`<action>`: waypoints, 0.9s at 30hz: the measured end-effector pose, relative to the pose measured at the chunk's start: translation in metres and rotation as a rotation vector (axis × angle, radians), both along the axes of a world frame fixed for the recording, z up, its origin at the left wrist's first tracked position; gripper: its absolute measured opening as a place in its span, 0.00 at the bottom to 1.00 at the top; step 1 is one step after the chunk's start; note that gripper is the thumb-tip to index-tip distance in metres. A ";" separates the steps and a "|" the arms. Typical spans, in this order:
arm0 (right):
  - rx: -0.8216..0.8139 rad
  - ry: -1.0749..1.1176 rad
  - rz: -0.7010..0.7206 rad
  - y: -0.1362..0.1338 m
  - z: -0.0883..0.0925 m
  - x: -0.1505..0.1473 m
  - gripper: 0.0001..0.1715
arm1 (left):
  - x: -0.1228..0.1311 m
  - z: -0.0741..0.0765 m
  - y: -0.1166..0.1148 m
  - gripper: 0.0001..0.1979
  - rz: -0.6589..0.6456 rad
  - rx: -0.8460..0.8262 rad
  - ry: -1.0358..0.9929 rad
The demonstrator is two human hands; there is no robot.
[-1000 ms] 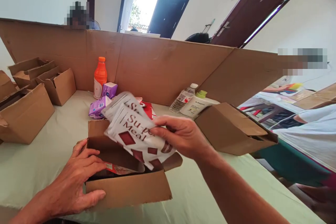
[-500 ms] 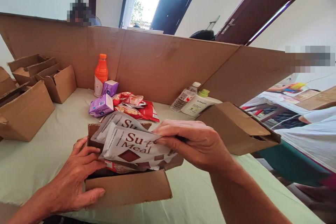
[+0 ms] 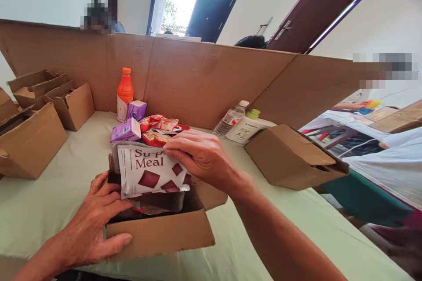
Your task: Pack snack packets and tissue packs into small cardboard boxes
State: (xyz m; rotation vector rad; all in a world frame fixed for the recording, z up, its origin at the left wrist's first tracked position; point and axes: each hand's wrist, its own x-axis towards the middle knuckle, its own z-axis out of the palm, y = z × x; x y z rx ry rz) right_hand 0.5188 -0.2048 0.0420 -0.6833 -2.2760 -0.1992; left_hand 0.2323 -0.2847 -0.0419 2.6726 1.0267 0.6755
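Note:
My right hand (image 3: 202,156) pinches the top edge of a white and brown food pouch (image 3: 154,171), lettered "Meal", above an open cardboard box (image 3: 161,232). Behind that pouch, the edge of another grey pouch (image 3: 115,158) shows at its left. Inside the box lies a packet with some red on it (image 3: 148,207), mostly hidden. My left hand (image 3: 89,224) grips the box's near left corner, fingers over the left wall and thumb on the front flap. Just beyond are two purple packs (image 3: 125,131) and red snack packets (image 3: 154,138).
An orange bottle (image 3: 125,94) stands by the cardboard partition (image 3: 198,79). A clear bottle (image 3: 231,118) and a white bottle with a green cap (image 3: 249,127) lean at the right. Another box (image 3: 290,156) lies beside them. Several open boxes (image 3: 36,140) stand at the left. People are beyond the partition.
My right hand has moved left and slightly up with the front pouch, which now stands more upright and shows more of its face. My left hand keeps its place on the box.

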 end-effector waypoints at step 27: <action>-0.164 0.197 -0.033 -0.011 -0.017 -0.010 0.09 | 0.003 -0.001 -0.002 0.20 -0.006 -0.009 -0.064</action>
